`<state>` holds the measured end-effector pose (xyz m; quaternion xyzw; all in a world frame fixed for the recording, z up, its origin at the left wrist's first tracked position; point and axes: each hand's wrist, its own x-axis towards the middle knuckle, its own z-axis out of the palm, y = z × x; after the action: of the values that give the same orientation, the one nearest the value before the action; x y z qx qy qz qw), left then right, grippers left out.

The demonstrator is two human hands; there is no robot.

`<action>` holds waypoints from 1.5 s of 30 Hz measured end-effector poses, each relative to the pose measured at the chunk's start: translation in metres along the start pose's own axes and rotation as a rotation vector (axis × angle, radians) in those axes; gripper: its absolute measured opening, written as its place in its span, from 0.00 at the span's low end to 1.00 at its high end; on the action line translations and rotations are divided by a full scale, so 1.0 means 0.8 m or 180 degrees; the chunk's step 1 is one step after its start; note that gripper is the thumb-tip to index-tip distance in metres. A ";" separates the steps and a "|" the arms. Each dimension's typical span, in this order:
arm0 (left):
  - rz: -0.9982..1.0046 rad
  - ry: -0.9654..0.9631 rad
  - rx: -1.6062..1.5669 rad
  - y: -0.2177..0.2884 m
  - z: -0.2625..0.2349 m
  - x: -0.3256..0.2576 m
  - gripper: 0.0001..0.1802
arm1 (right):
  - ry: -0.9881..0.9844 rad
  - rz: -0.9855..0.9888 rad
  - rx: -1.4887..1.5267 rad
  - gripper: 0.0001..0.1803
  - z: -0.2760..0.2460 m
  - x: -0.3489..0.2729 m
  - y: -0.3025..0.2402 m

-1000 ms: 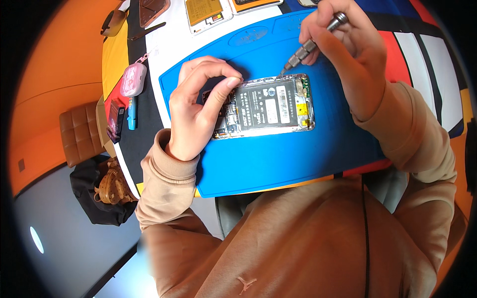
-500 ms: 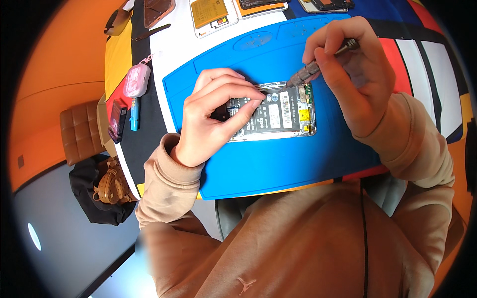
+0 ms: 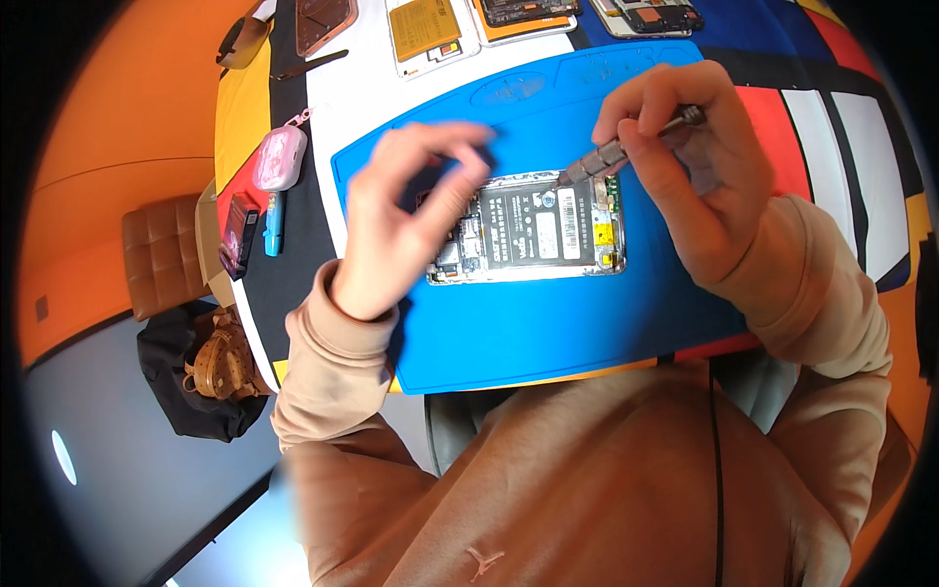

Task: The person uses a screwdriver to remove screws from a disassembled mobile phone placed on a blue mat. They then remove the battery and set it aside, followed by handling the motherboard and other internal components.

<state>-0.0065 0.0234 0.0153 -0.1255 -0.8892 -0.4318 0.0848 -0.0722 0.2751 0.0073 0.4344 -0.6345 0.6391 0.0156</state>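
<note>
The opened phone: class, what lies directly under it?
The opened phone lies on a blue work mat. The blurred left hand covers the phone's left end, so that part stays unseen.

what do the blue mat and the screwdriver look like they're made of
Blue mat: probably silicone or soft rubber, given its matte, even surface and moulded recesses along the far edge. Screwdriver in the right hand: apparently metal, a grey shaft with a dull sheen.

Your left hand (image 3: 401,220) blocks the left end of the opened phone (image 3: 533,230); your right hand (image 3: 690,166) and screwdriver (image 3: 626,147) crowd its top right corner. The blue mat (image 3: 587,323) below the phone lies open. Spare parts (image 3: 430,24) line the far edge.
</note>
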 end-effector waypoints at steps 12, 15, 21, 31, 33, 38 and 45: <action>-0.0580 0.0070 -0.0673 -0.042 -0.054 0.013 0.12 | 0.0199 0.0159 0.0190 0.06 0.005 -0.003 -0.002; -0.1071 -0.0271 -0.0644 -0.038 -0.049 0.039 0.14 | 0.0162 0.0114 0.0107 0.06 0.005 0.001 0.001; -0.1068 0.1203 -0.0936 -0.072 -0.099 0.073 0.15 | 0.0361 0.0479 0.0312 0.05 0.009 0.004 0.009; -0.0789 -0.0442 0.0059 0.021 -0.070 0.142 0.19 | 0.0587 0.0859 0.0684 0.05 -0.001 0.017 0.010; -0.0582 -0.0856 -0.0270 0.051 -0.037 0.129 0.18 | 0.0756 0.1102 0.0952 0.08 -0.003 0.022 0.005; -0.0789 -0.0612 -0.1197 0.078 0.019 0.099 0.15 | 0.0595 0.0727 -0.0057 0.13 -0.013 0.035 -0.001; -0.1491 -0.0480 -0.2443 0.086 0.026 0.072 0.18 | 0.0496 0.0367 -0.0563 0.09 -0.022 0.032 0.002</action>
<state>-0.0423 0.0895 0.0689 0.0255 -0.6729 -0.7273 -0.1327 -0.0987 0.2759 0.0236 0.3432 -0.7091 0.6123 0.0664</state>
